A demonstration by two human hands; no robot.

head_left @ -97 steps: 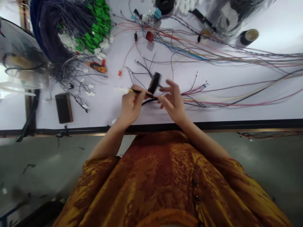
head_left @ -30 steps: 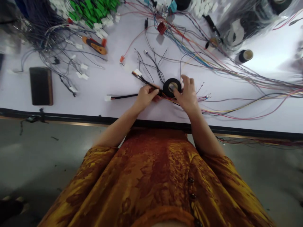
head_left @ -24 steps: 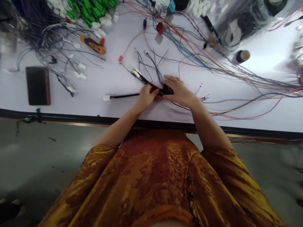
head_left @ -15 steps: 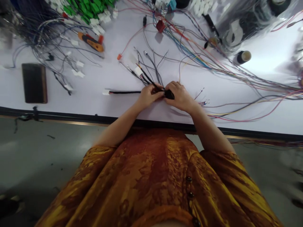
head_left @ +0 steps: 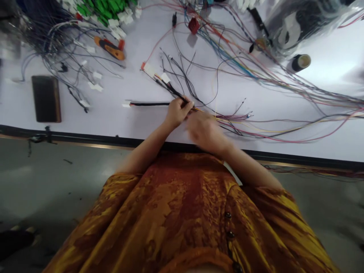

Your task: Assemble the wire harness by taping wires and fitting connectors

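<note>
My left hand (head_left: 176, 113) is closed on a wire harness (head_left: 176, 93), thumb and fingers pinching its dark bundle. Black-sleeved branches with white connectors (head_left: 165, 78) fan out up and to the left of that hand. One straight black branch (head_left: 150, 104) runs left along the table to a white connector. My right hand (head_left: 205, 131) is smeared by motion just right of the left hand, below the bundle; its fingers cannot be made out. Red, yellow and dark wires (head_left: 233, 118) stretch rightward from the bundle.
A phone-like dark slab (head_left: 47, 99) lies at left. An orange-black cutter (head_left: 110, 48) rests near green connectors (head_left: 106, 9) and a tangle of blue wires (head_left: 40, 26). At upper right are a tape roll (head_left: 301, 62) and a plastic bag (head_left: 307, 26). The table's dark edge (head_left: 85, 137) runs in front.
My right hand has come off the black part of the bundle and moved down, now blurred. Yellow and red wires there are uncovered. My left hand keeps its grip.
</note>
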